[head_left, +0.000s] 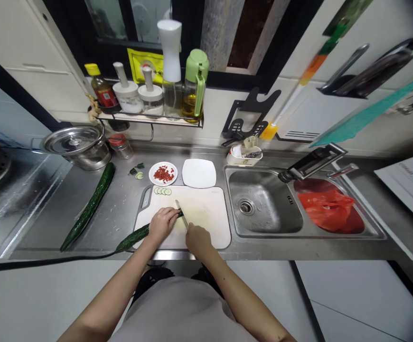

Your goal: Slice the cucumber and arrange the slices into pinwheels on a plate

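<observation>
My left hand [163, 224] presses down on a dark green cucumber [133, 237] that lies slantwise over a white cutting board [210, 204]. My right hand [197, 240] grips a knife [182, 214], its blade at the cucumber's end beside my left fingertips. Several thin cucumber slices [163, 191] lie in an overlapping row at the board's upper left. Behind the board are a small white plate [152, 176] of red chopped pieces and a bare white square plate [199, 173]. A second whole cucumber [90, 209] rests on the steel counter to the left.
Cucumber end scraps [137, 170] sit left of the small plate. A lidded steel pot [85, 152] and a red-topped jar [121, 146] stand at the back left. To the right is a double sink [263, 232] with a red plastic bag [329, 209]. Bottles fill a wall shelf [149, 118].
</observation>
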Available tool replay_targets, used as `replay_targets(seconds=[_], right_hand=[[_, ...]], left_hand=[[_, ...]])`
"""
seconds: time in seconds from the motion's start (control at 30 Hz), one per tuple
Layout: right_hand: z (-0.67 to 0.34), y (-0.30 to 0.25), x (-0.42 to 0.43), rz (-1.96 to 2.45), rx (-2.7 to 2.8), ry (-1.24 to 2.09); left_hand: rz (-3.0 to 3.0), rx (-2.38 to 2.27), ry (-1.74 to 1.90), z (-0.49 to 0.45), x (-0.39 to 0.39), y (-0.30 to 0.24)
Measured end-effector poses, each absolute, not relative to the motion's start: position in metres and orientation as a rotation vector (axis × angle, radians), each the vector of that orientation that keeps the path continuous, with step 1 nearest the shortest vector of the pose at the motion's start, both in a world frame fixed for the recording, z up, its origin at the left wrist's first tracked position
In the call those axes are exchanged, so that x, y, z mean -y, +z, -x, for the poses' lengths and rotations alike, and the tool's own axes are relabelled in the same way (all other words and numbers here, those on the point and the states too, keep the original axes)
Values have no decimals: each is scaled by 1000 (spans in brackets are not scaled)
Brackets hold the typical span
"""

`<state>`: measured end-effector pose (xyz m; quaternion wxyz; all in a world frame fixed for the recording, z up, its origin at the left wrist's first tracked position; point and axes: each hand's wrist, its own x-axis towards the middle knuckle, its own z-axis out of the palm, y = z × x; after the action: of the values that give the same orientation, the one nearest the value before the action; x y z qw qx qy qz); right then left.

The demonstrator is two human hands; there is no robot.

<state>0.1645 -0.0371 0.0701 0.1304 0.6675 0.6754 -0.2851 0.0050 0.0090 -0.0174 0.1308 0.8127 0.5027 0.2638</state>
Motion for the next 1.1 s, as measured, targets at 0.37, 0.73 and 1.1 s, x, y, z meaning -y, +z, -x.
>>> replay_targets(seconds=[0.37, 0.73, 1.1], right_hand=[[-171, 71, 53, -1917, -1902, -852], [-165, 65, 48, -1939, -1919, -833], [-162, 45, 44, -1986, -1988, -761]], left_hand=[[-2354, -1449, 765, -4, -10, -23], [-2345, -1472, 742, -5, -9, -15], [-2343, -1469, 752, -5, -9, -19]])
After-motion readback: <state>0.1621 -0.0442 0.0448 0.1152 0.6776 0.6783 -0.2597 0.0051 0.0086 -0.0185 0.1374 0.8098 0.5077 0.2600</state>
